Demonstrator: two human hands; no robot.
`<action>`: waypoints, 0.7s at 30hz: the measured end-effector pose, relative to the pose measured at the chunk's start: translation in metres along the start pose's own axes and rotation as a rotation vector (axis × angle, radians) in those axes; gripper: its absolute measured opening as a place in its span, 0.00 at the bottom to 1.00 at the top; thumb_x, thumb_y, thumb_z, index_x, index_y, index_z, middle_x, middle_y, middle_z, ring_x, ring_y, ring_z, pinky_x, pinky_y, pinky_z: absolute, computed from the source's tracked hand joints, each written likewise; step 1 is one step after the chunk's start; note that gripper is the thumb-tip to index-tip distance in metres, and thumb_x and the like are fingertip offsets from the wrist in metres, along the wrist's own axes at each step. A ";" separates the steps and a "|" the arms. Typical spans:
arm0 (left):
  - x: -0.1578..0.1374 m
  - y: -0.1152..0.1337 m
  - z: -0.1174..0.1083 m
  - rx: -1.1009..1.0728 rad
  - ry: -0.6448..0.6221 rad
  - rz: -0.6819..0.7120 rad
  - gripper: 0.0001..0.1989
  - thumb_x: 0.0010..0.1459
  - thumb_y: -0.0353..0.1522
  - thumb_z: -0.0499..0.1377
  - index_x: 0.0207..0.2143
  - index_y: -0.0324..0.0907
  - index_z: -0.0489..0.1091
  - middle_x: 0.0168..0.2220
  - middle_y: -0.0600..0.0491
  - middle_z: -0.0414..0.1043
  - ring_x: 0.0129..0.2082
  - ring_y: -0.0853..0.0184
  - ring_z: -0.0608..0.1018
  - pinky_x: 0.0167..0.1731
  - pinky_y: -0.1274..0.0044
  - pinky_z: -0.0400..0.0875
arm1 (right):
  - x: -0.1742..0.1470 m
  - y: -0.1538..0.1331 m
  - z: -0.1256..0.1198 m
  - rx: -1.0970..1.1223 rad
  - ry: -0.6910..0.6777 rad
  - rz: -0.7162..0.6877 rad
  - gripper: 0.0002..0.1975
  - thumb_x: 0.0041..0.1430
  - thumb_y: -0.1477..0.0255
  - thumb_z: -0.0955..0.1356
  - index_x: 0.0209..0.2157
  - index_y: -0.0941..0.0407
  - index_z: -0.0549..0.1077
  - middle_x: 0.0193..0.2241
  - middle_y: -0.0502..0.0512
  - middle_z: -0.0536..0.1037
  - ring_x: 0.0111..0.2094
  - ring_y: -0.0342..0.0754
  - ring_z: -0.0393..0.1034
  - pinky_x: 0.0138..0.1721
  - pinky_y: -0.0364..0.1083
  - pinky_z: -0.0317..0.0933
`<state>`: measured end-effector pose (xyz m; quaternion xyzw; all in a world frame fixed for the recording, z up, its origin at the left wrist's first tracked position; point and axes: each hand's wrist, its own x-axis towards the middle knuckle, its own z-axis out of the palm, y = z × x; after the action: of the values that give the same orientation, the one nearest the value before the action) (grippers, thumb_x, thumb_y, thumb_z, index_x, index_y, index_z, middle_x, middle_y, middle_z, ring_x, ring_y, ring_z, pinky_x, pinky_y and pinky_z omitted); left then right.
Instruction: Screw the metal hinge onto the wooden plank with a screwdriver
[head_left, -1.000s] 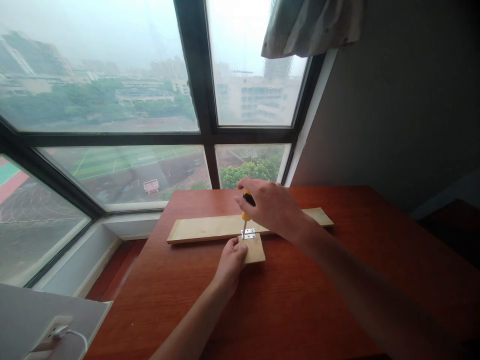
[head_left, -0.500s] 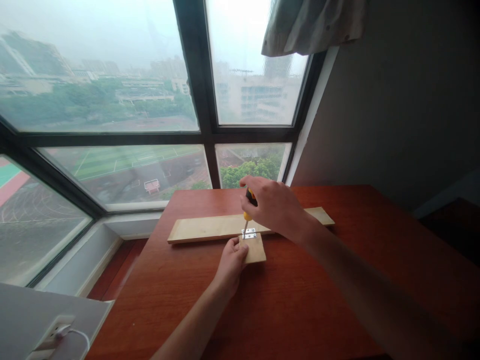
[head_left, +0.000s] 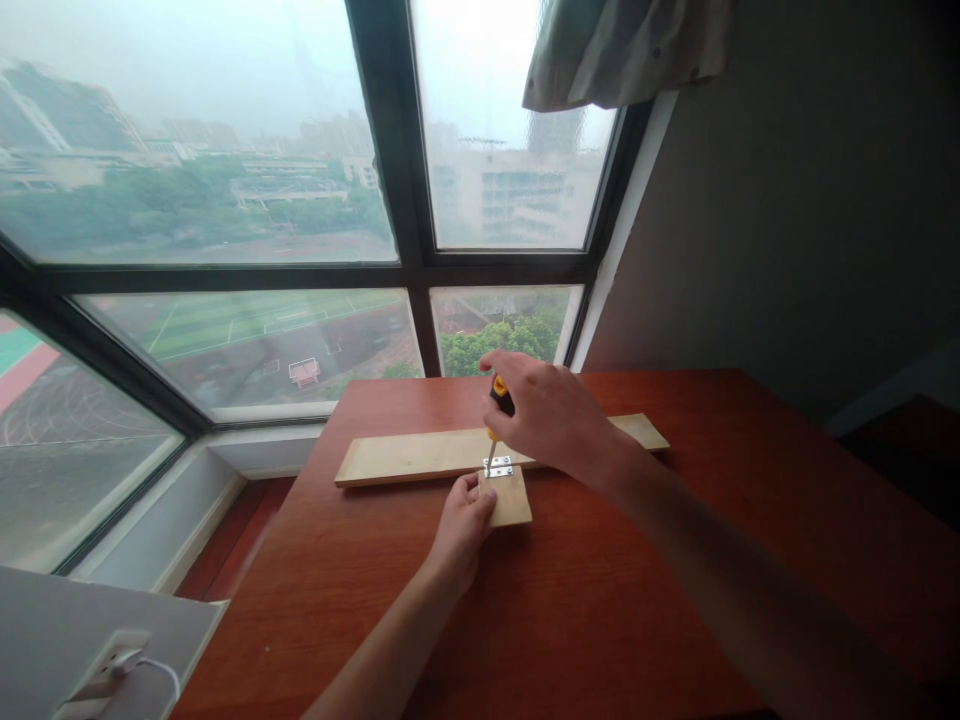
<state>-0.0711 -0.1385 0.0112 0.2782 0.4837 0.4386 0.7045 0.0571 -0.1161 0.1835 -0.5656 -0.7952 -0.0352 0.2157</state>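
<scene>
My right hand (head_left: 546, 405) grips the black and yellow handle of a screwdriver (head_left: 502, 398). The tool stands nearly upright, its tip on the near left part of a silver metal hinge (head_left: 498, 467). This hinge spans a long pale wooden board (head_left: 412, 455) and a small square wooden block (head_left: 512, 500) on the near side. Closed on the block's left edge is my left hand (head_left: 463, 515), thumb on top. Whether a screw sits under the tip is too small to tell.
Everything rests on a reddish-brown wooden table (head_left: 600, 600). Behind it stand large windows with dark frames (head_left: 420, 275). A grey curtain (head_left: 622, 55) hangs at the top. A plug with a white cable (head_left: 127, 660) is in a wall socket at lower left.
My right hand's fingers have shifted slightly and the screwdriver handle has turned a little. My left hand, the block and the board stay where they were.
</scene>
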 end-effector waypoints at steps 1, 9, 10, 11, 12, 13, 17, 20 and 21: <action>0.000 0.000 0.000 0.004 -0.003 0.004 0.14 0.55 0.25 0.59 0.44 0.38 0.63 0.39 0.44 0.76 0.32 0.64 0.79 0.32 0.76 0.74 | -0.001 -0.001 0.000 0.012 0.004 -0.006 0.18 0.59 0.69 0.62 0.52 0.53 0.65 0.44 0.55 0.76 0.38 0.50 0.72 0.35 0.46 0.60; 0.002 -0.002 -0.001 -0.009 -0.010 0.017 0.14 0.54 0.25 0.59 0.44 0.37 0.63 0.39 0.44 0.77 0.33 0.64 0.79 0.34 0.75 0.73 | -0.001 -0.001 0.000 -0.001 0.017 -0.027 0.18 0.62 0.60 0.61 0.50 0.53 0.66 0.42 0.55 0.76 0.37 0.51 0.72 0.33 0.46 0.59; 0.002 -0.002 -0.001 -0.007 -0.007 0.013 0.14 0.54 0.25 0.59 0.44 0.37 0.64 0.39 0.44 0.77 0.33 0.64 0.79 0.34 0.75 0.73 | 0.000 -0.001 0.001 -0.008 0.016 -0.023 0.17 0.62 0.60 0.60 0.49 0.53 0.66 0.41 0.55 0.77 0.36 0.51 0.72 0.32 0.46 0.58; 0.002 -0.002 -0.001 -0.005 -0.004 0.010 0.14 0.54 0.25 0.59 0.44 0.37 0.64 0.39 0.44 0.77 0.33 0.64 0.79 0.34 0.76 0.73 | 0.000 -0.001 0.001 -0.013 0.016 -0.018 0.16 0.63 0.61 0.60 0.48 0.53 0.67 0.41 0.54 0.77 0.36 0.51 0.72 0.32 0.46 0.58; 0.003 -0.002 -0.001 -0.003 -0.002 0.008 0.14 0.54 0.25 0.59 0.44 0.37 0.64 0.39 0.43 0.77 0.33 0.64 0.79 0.34 0.76 0.73 | 0.000 -0.001 0.001 -0.014 0.016 -0.012 0.15 0.63 0.64 0.60 0.48 0.53 0.66 0.40 0.54 0.77 0.35 0.50 0.72 0.32 0.46 0.58; 0.003 -0.002 -0.001 -0.003 -0.001 0.008 0.14 0.54 0.25 0.59 0.44 0.37 0.64 0.39 0.43 0.77 0.33 0.64 0.79 0.33 0.76 0.73 | 0.000 -0.002 0.001 -0.013 0.018 -0.007 0.15 0.62 0.66 0.60 0.49 0.53 0.66 0.41 0.54 0.77 0.35 0.50 0.72 0.33 0.46 0.58; 0.004 -0.003 -0.002 -0.004 -0.006 0.014 0.15 0.54 0.25 0.60 0.44 0.37 0.64 0.39 0.44 0.77 0.32 0.64 0.79 0.33 0.76 0.73 | -0.003 -0.004 -0.001 -0.003 0.017 -0.004 0.21 0.56 0.70 0.62 0.53 0.54 0.63 0.46 0.56 0.75 0.37 0.50 0.72 0.33 0.46 0.59; 0.003 -0.003 -0.002 -0.011 -0.011 0.019 0.15 0.53 0.26 0.60 0.44 0.38 0.64 0.39 0.44 0.77 0.33 0.64 0.79 0.34 0.76 0.73 | -0.004 -0.005 -0.002 -0.012 0.009 -0.005 0.22 0.58 0.67 0.62 0.54 0.54 0.62 0.47 0.56 0.75 0.38 0.51 0.72 0.33 0.47 0.60; 0.002 -0.003 -0.002 -0.017 -0.013 0.019 0.15 0.53 0.26 0.61 0.43 0.38 0.64 0.39 0.44 0.77 0.33 0.64 0.79 0.34 0.76 0.73 | -0.003 -0.004 -0.001 -0.019 0.006 0.001 0.21 0.59 0.65 0.62 0.54 0.54 0.62 0.46 0.57 0.75 0.38 0.52 0.72 0.33 0.47 0.60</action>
<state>-0.0713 -0.1379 0.0076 0.2797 0.4728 0.4476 0.7056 0.0542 -0.1209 0.1842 -0.5678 -0.7939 -0.0445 0.2127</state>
